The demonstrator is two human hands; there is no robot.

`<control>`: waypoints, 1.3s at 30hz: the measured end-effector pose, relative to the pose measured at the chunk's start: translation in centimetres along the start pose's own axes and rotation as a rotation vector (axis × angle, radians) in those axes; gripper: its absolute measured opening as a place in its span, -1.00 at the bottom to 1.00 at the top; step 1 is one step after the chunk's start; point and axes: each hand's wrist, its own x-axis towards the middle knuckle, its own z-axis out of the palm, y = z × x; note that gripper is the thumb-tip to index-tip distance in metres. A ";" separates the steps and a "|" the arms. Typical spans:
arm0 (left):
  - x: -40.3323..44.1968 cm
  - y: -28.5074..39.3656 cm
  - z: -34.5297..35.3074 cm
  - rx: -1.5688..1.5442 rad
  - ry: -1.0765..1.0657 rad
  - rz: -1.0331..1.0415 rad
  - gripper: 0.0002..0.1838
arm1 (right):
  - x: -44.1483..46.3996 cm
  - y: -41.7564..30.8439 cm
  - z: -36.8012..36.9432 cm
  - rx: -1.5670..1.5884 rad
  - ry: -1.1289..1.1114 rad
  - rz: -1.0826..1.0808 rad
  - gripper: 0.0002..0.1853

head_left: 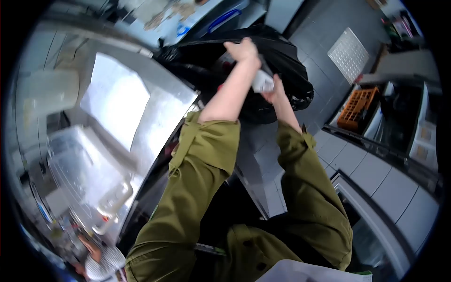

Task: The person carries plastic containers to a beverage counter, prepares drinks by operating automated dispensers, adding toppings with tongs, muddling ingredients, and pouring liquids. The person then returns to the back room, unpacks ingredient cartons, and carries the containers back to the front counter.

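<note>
Both arms reach forward in rolled olive sleeves over a large black plastic bag (293, 70). My left hand (242, 49) is above the bag's opening, blurred, with its fingers pointing to the left; whether it holds anything cannot be made out. My right hand (275, 90) has its fingers against a small white container (263, 82), which lies between my two forearms over the bag. Some red bits show in the dark inside of the bag, partly hidden behind my left forearm.
To the left, a steel counter (171, 96) bears a white sheet (117, 98) and a clear plastic box (80, 164). Another person's arm (91, 249) shows at the lower left. An orange crate (358, 108) stands on the right, beyond tiled floor.
</note>
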 end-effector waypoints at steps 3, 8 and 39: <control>-4.7 0.9 -3.3 -0.142 -0.224 -0.030 -0.35 | -1.1 1.3 4.8 -0.095 -0.239 -0.006 -0.69; -20.9 9.7 -19.3 -0.183 -0.682 0.131 -0.52 | -19.4 7.2 8.9 -0.476 -0.064 -0.999 -0.82; -15.0 -22.9 -51.7 -0.122 0.683 0.178 -0.85 | -1.3 33.3 24.0 -1.810 -0.589 -1.671 -0.36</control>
